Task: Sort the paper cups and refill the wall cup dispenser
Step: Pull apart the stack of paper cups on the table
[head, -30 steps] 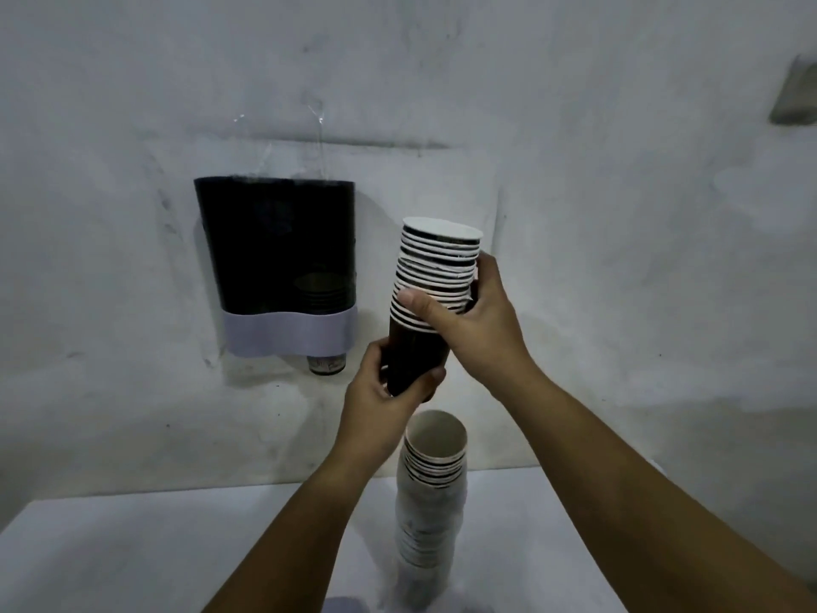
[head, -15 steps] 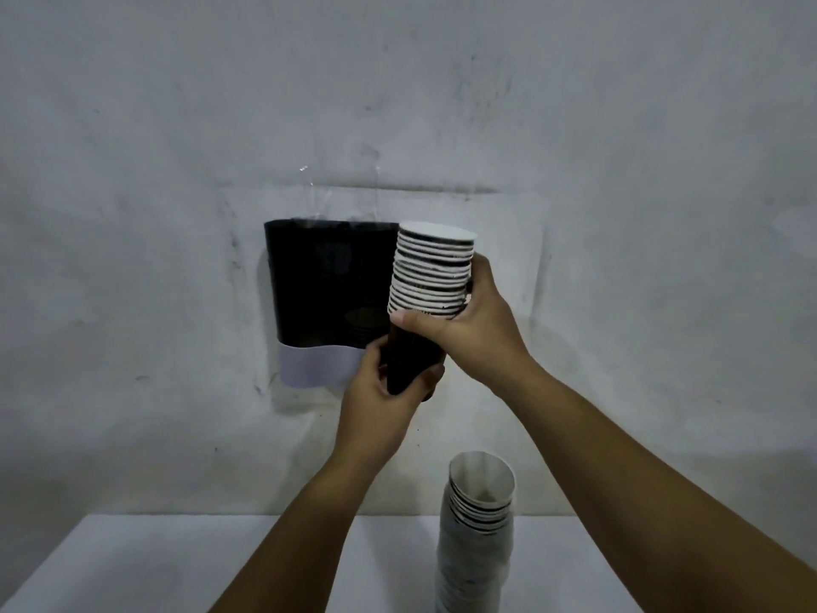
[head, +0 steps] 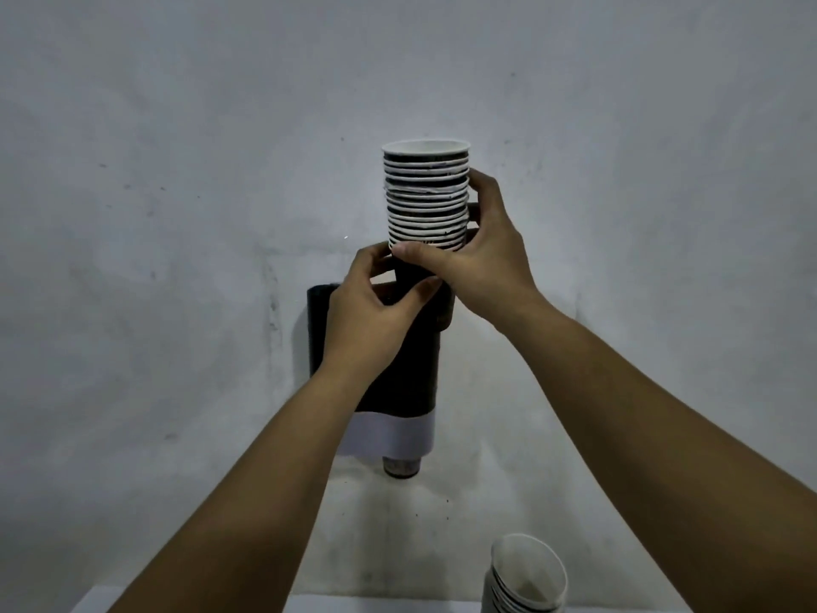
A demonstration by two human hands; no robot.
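A stack of black paper cups (head: pixel 426 199) with white rims stands upright just above the top of the black wall dispenser (head: pixel 400 382). My right hand (head: pixel 479 258) grips the stack's lower right side. My left hand (head: pixel 369 316) holds the dark bottom cup from the left, in front of the dispenser's top. The dispenser has a white band (head: pixel 389 438) at its base, and one dark cup (head: pixel 400 466) pokes out below it. My hands hide the stack's bottom, so I cannot tell whether it is inside the dispenser's opening.
A second stack of lighter cups (head: pixel 526 577) stands on the white table (head: pixel 376 606) at the lower right. The grey wall (head: pixel 177 170) fills the background.
Both hands have carried the black cup stack left and up, from beside the dispenser to over its top. The view has tilted upward, so the table stack sits lower.
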